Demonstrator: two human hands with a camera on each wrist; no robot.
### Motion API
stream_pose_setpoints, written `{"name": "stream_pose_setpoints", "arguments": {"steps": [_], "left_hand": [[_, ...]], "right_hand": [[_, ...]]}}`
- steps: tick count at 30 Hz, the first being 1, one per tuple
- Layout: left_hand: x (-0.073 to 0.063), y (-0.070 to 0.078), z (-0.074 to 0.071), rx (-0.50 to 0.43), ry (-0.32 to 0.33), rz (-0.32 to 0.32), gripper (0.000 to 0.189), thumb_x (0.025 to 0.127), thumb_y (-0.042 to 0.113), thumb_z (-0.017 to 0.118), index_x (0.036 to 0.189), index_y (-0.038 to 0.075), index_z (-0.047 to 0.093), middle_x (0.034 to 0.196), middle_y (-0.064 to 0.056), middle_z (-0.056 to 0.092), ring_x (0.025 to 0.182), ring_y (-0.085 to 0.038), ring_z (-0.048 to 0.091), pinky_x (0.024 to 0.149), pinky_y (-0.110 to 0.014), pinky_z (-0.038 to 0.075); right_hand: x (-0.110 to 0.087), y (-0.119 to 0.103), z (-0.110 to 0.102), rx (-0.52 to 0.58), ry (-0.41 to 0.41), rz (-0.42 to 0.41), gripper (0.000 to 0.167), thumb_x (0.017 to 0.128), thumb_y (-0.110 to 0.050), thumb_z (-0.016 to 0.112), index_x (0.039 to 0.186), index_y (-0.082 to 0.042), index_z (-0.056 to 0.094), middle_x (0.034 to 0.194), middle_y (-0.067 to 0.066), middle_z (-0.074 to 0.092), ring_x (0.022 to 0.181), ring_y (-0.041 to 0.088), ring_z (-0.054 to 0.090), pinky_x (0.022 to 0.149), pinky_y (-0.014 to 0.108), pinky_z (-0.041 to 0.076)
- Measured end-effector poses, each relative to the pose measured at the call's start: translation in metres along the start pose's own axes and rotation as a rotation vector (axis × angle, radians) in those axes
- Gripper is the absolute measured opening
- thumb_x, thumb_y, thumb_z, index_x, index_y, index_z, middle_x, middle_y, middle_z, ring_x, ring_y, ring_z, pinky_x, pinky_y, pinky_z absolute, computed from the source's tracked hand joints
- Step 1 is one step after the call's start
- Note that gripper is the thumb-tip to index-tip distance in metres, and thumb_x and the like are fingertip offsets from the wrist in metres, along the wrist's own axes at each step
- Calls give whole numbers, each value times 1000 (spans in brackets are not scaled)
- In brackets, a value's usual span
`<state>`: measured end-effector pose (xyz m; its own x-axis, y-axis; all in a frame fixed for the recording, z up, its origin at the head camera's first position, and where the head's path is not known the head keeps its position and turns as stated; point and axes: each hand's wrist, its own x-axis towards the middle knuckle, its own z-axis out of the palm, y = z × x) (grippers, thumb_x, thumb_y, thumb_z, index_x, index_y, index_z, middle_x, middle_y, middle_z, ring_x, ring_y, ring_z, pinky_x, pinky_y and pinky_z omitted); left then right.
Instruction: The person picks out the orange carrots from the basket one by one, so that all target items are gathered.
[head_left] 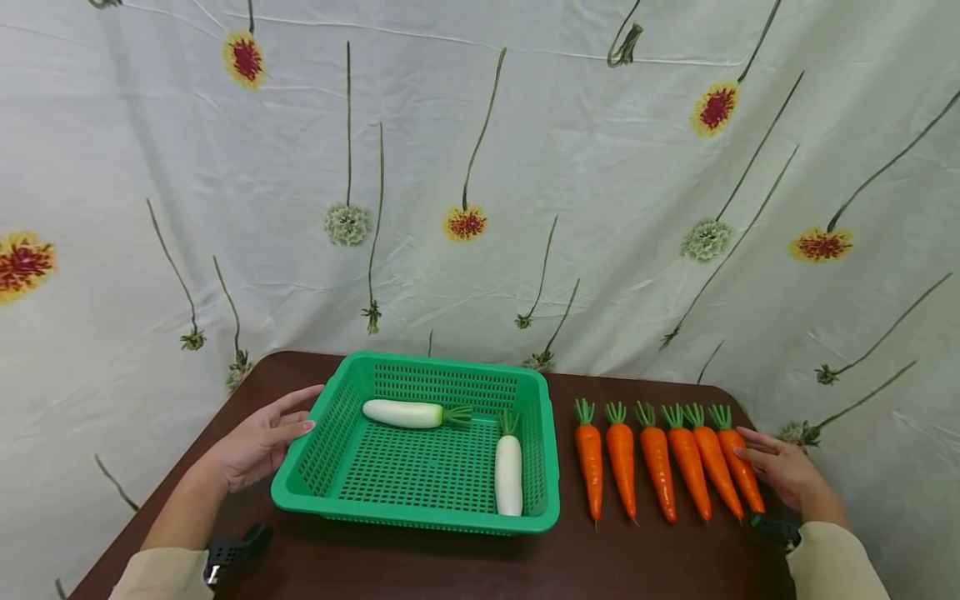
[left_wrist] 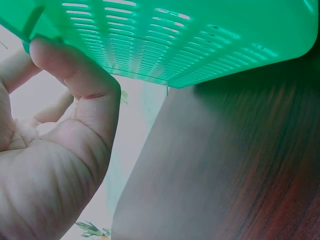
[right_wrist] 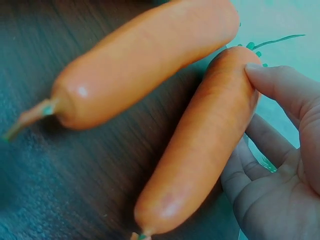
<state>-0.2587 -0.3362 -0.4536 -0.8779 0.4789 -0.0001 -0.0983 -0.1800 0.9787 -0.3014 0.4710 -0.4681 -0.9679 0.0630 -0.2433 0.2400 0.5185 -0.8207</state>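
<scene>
A green plastic basket (head_left: 416,515) sits on the table, holding two white radishes, one lying crosswise (head_left: 403,413) near the back and one lengthwise (head_left: 508,475) at the right. My left hand (head_left: 258,442) holds the basket's left rim, with the bent thumb (left_wrist: 75,67) at its edge in the left wrist view. To the basket's right, several orange carrots stand in a row, green tops pointing away. At the row's right end, my right hand (head_left: 783,467) pinches the outermost carrot (right_wrist: 200,145) near its top, thumb on its upper side and fingers along its far side.
The dark brown table (head_left: 420,571) ends at a white floral cloth (head_left: 420,125) hanging behind it. A neighbouring carrot (right_wrist: 145,60) lies close to the held one in the right wrist view. The leftmost carrot (head_left: 591,467) lies a short gap from the basket.
</scene>
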Motion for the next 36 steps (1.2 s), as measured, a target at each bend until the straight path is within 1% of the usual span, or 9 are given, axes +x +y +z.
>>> {"name": "stream_pose_setpoints", "arguments": {"steps": [6, 12, 19, 24, 26, 32, 36], "left_hand": [[0, -1, 0, 4, 3, 0, 65, 109, 4, 43, 163, 13, 7, 134, -1, 68, 116, -26, 72, 94, -50, 59], [-1, -1, -1, 3, 12, -1, 66, 109, 4, 43, 163, 13, 6, 133, 0, 68, 115, -25, 72, 94, -50, 59], [0, -1, 0, 14, 15, 3, 66, 109, 4, 42, 163, 12, 5, 133, 0, 68, 115, -24, 72, 94, -49, 59], [-1, -3, 0, 1, 28, 2, 65, 109, 5, 43, 163, 13, 8, 132, 0, 68, 115, -24, 72, 94, -49, 59], [-1, -5, 0, -9, 28, 2, 65, 110, 5, 42, 164, 14, 8, 133, 0, 68, 116, -24, 72, 95, -48, 59], [-1, -6, 0, -30, 28, 5, 65, 110, 4, 41, 164, 14, 5, 133, 1, 68, 116, -23, 72, 95, -47, 60], [0, -6, 0, -44, 31, 11, 64, 110, 4, 41, 164, 15, 9, 132, 1, 69, 115, -23, 73, 94, -47, 60]], "right_hand": [[0, -1, 1, 16, 4, 7, 79, 102, -34, 64, 159, 3, 24, 155, 33, 41, 90, -17, 53, 85, 21, 60], [1, 0, 1, 8, -4, 1, 82, 102, -38, 63, 160, 2, 22, 158, 35, 34, 93, -16, 53, 89, 23, 60], [-1, 1, -1, 33, -27, -3, 84, 102, -37, 63, 160, 6, 19, 159, 37, 29, 94, -16, 53, 89, 23, 59], [-1, 1, 1, 49, -22, 3, 83, 102, -35, 64, 159, 7, 19, 159, 37, 29, 93, -15, 54, 89, 23, 59], [-2, 1, 1, 37, -21, 0, 81, 104, -34, 62, 160, 6, 19, 160, 38, 26, 93, -16, 53, 89, 23, 59], [-4, 2, 1, 2, -15, -34, 80, 105, -35, 59, 159, 7, 18, 161, 39, 22, 92, -21, 48, 86, 16, 56], [-5, 2, 1, 2, -9, -45, 79, 105, -34, 59, 158, 9, 19, 160, 40, 23, 91, -21, 49, 86, 17, 57]]}}
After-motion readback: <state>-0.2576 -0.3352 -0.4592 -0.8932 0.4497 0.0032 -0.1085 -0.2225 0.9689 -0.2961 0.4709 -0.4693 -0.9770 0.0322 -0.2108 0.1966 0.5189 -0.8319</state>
